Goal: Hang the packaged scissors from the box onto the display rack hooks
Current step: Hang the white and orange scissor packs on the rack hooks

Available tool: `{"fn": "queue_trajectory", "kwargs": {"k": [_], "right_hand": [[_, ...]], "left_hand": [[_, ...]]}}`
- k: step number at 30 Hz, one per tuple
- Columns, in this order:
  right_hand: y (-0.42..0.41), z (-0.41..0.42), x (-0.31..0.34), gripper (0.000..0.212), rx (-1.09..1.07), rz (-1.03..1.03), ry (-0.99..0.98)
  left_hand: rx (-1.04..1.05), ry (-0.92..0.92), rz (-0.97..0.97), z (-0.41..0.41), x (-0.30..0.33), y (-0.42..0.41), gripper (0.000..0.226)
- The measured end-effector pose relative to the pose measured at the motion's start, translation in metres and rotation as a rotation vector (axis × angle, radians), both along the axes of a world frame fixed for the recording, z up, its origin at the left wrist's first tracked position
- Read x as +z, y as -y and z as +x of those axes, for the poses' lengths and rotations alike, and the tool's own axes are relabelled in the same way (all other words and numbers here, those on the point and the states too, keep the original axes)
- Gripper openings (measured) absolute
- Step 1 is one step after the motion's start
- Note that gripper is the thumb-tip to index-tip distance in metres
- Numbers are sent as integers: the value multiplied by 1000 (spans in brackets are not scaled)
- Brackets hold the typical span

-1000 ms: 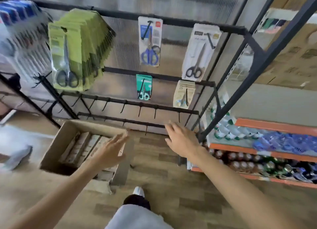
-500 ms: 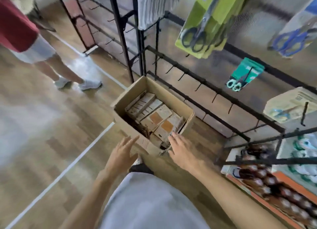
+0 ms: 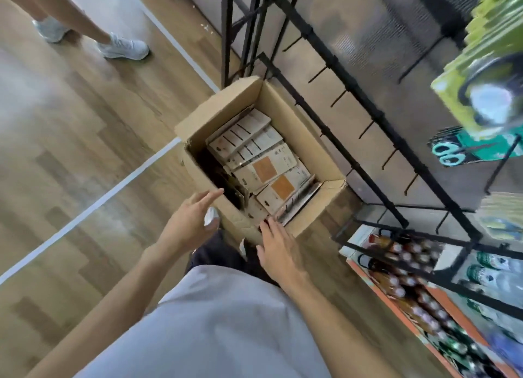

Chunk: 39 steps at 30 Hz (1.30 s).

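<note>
The packs (image 3: 264,167) lie stacked flat inside the open box (image 3: 307,131), which sits on the wood floor (image 3: 85,140) just left of the rack (image 3: 365,106). We hold both hands over the box's near edge. Our right hand (image 3: 278,251) lies with straight fingers at the near rim, its fingertips (image 3: 266,225) at the nearest pack; whether they touch it we cannot tell, and its grip holds nothing. Our left hand (image 3: 189,225) hovers at the box's near left corner, fingers spread and relaxed, grip empty. On the rack's right side hang green packs (image 3: 481,75) and a teal pack (image 3: 467,148), and bare hooks (image 3: 368,128) run along its lower bars. Bottles (image 3: 402,267) fill a shelf at the near right. Far left, another person's shoes (image 3: 124,48) stand on the floor.
</note>
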State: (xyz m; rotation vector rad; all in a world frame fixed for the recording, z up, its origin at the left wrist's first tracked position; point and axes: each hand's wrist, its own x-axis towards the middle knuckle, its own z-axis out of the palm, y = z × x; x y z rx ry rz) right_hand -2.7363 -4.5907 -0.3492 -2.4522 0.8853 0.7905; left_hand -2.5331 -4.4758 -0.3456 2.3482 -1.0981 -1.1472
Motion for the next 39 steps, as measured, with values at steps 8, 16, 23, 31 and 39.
{"fn": "queue_trajectory", "kwargs": {"k": [8, 16, 23, 31, 39], "right_hand": [[83, 8, -49, 47, 247, 23, -32], [151, 63, -151, 74, 417, 11, -36], [130, 112, -199, 92, 446, -85, -24], [115, 107, -199, 52, 495, -102, 108], [134, 88, -190, 42, 65, -52, 546]], "left_hand": [[-34, -92, 51, -3, -49, 56, 65], [39, 4, 55, 9, -92, 87, 59], [-12, 43, 51, 16, -113, 91, 58], [90, 141, -67, 16, -113, 99, 45], [-44, 188, 362, 78, -169, 145, 45]]}}
